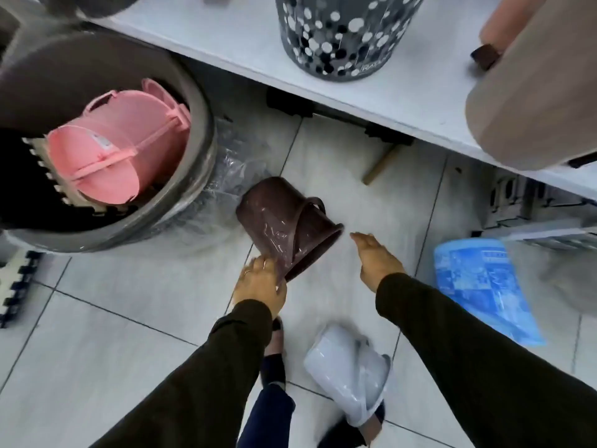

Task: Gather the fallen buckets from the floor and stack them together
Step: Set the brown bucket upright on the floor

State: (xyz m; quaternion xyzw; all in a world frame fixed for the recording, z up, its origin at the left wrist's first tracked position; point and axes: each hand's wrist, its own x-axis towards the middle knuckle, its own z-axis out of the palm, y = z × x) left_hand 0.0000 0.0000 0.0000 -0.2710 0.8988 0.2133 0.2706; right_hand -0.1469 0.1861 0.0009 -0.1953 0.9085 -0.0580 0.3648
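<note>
**Brown bucket gripped at rim, floor level**

L hand (pixel 258 282) clamped on the rim of the brown bucket (pixel 284 221), fingers curled over the edge; bucket tipped on its side on the tiled floor (pixel 129 318), mouth toward the person, handle across its wall. R hand (pixel 376 257) flat, fingers apart, empty, just beside the rim w/o touching. Pale grey bucket (pixel 345 367) lies near the feet. Pink bucket (pixel 119 147) sits inside a big grey tub (pixel 193 195), left. Blue package (pixel 481 286) on floor, right.
</note>
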